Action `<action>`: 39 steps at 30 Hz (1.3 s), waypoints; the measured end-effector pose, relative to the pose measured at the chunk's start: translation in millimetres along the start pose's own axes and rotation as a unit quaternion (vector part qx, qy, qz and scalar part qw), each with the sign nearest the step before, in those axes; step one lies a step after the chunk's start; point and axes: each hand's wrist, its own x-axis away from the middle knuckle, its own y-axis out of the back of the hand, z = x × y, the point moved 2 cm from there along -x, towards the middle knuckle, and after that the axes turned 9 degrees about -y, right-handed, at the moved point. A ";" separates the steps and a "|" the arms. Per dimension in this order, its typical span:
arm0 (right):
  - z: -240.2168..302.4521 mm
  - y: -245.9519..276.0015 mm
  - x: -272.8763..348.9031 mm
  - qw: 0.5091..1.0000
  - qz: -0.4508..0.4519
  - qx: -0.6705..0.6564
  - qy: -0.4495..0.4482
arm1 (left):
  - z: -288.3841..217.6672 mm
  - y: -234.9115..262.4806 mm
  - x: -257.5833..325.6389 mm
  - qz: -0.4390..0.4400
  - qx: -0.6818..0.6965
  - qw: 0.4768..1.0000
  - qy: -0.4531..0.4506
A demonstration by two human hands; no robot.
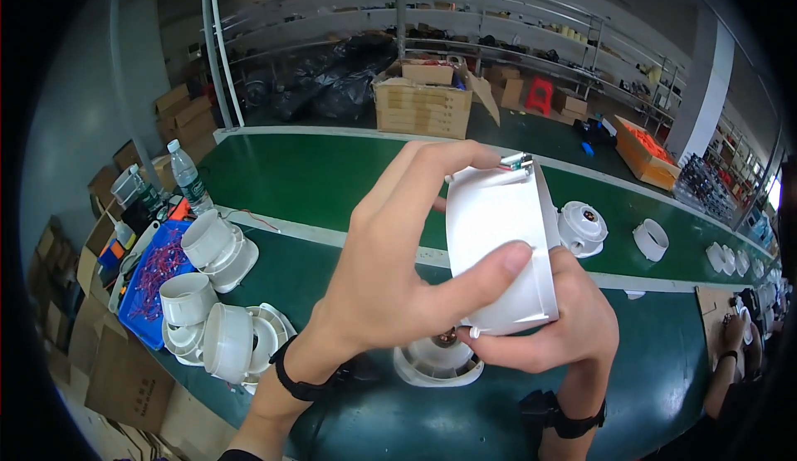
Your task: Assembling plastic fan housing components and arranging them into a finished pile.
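Above the table, a white cylindrical plastic housing [494,224] is gripped between both hands. My left hand [398,253] is closed round its left side, thumb pressed flat on the outer wall. The fingertips at the top touch a small green circuit piece [519,163] with a reddish wire by the rim. My right hand [573,324] is closed on the lower right edge, its thumb under the bottom rim and other fingers partly hidden. Below the hands a white round base [438,368] with a dark centre stands on the table, partly covered by them.
Several white housings [228,340] crowd the left, beside a blue tray [137,303] of thin wires and a water bottle [190,179]. Across the green conveyor belt [315,162] stand a white motor part [581,228] and a ring [650,239]. Another person's hands [735,336] work at far right.
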 end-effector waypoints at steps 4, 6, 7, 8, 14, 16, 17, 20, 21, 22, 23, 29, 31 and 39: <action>-0.1 -0.9 2.9 0.999 0.029 0.039 0.015 | -0.8 3.4 -0.2 -0.011 0.009 1.000 -0.004; 1.0 -3.0 3.0 0.999 0.012 0.034 0.028 | -1.8 4.8 0.0 -0.014 0.014 1.000 -0.008; -2.2 -5.2 3.5 0.999 0.010 -0.038 0.002 | -3.5 5.9 -0.4 -0.011 0.013 1.000 -0.022; -4.7 -7.3 4.5 0.993 0.008 -0.111 -0.024 | -4.1 6.7 -0.2 -0.008 0.012 0.999 -0.035; -16.0 0.3 -25.1 0.820 0.213 -0.485 0.215 | -2.5 10.1 -4.2 -0.025 -0.003 0.998 -0.053; -12.5 4.0 -14.5 0.696 0.252 -0.626 0.245 | -3.8 8.1 -3.3 -0.040 -0.007 0.999 -0.006; -13.5 2.9 -14.7 0.670 0.259 -0.662 0.212 | -2.6 8.5 -1.6 -0.055 -0.017 0.997 0.041; -12.0 -1.6 -13.4 0.670 0.214 -0.692 0.161 | 10.6 4.9 -0.2 -0.059 0.003 0.996 0.061; -5.5 -1.1 -9.8 0.673 0.212 -0.691 0.158 | 12.4 2.9 -0.4 -0.058 0.021 0.995 0.077; -2.0 -4.8 -10.7 0.700 0.144 -0.692 0.103 | 12.5 3.0 2.2 -0.018 0.020 0.994 0.105; 2.2 -8.0 -11.9 0.721 0.075 -0.687 0.048 | 12.0 3.2 4.8 0.021 0.018 0.991 0.132; 5.6 -16.1 -16.1 0.737 -0.100 -0.658 -0.119 | 9.9 0.7 4.1 0.027 -0.070 0.997 0.025; 2.5 -18.2 -16.2 0.714 -0.088 -0.685 -0.120 | 5.7 4.0 4.9 0.015 -0.021 0.999 0.038; 6.0 -13.6 -14.3 0.729 -0.086 -0.666 -0.130 | 0.5 1.1 -0.9 0.000 0.122 0.991 0.062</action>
